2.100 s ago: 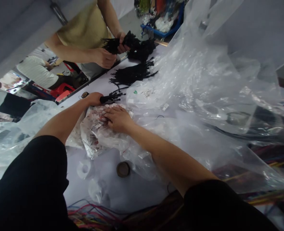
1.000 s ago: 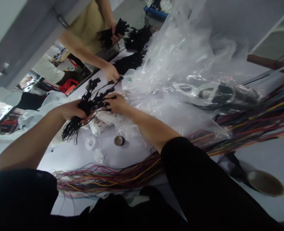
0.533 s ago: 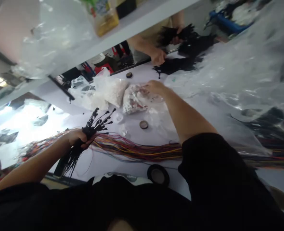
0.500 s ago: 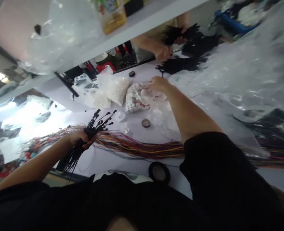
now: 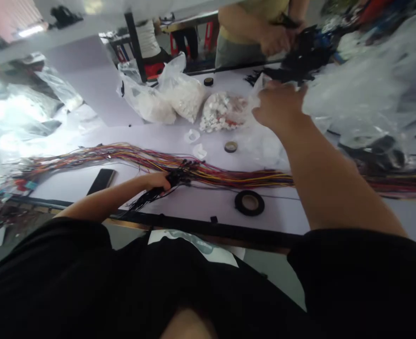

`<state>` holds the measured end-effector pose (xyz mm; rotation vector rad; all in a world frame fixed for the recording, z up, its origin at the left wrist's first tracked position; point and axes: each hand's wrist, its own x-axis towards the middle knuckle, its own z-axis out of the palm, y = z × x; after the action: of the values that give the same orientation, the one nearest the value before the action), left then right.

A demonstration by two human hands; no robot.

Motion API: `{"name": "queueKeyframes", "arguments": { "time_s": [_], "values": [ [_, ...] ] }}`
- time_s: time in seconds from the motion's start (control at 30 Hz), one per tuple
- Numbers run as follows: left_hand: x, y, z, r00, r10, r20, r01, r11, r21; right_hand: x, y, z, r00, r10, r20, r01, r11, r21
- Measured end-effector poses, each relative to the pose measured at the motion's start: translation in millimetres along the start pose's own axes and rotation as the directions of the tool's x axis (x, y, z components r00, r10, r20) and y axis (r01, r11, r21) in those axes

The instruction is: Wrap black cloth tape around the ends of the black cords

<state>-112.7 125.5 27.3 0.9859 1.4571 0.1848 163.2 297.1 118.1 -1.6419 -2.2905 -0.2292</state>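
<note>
Head camera: I see the left hand (image 5: 158,181) wrapped around one bundle of black leads (image 5: 180,175), whose connector ends poke out on the right, overlapping the coloured wires (image 5: 130,151), while thin loose ends hang out on the left, near the front edge (image 5: 194,224). Further right and deeper in, the right hand (image 5: 280,106) is stretched out among clear plastic film (image 5: 356,99); with its fingertips partly hidden, I can't tell whether it grips any. Counting left to right, I get one flat black slab (image 5: 102,181), three filled plastic bags (image 5: 185,96), two white scraps (image 5: 192,136) and three tape rolls: small black, brownish, large black (image 5: 249,203). Single leads and wires are too many for me to count. For room, I have a pale strip of bench (image 5: 208,201) between the wires and that edge, from the bundle to the large roll; beyond it, the right forearm crosses over the wires
</note>
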Motion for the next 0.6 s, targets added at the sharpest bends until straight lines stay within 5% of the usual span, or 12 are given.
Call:
{"name": "queueKeyframes", "arguments": {
  "time_s": [0.07,0.23,0.47,0.6],
  "values": [
    [9.3,-3.3,-0.6,0.997,0.073,-0.039,-0.073,0.997,0.007,-28.6,-5.1,-1.4,0.993,0.081,0.082,-0.077,0.996,-0.056],
    [17.4,1.2,-1.1,0.946,0.287,-0.15,-0.25,0.942,0.223,-105.4,-23.4,10.6,0.961,-0.004,0.277,-0.03,0.993,0.118],
    [25.1,18.7,0.5,0.865,0.477,-0.154,-0.334,0.777,0.534,-183.7,-77.0,44.6,0.976,-0.133,0.17,0.087,0.963,0.256],
    [25.4,19.3,-2.5,0.811,0.577,-0.095,-0.29,0.538,0.791,-193.7,-112.1,58.9,0.954,-0.218,0.206,0.155,0.947,0.282]
  ]
}}
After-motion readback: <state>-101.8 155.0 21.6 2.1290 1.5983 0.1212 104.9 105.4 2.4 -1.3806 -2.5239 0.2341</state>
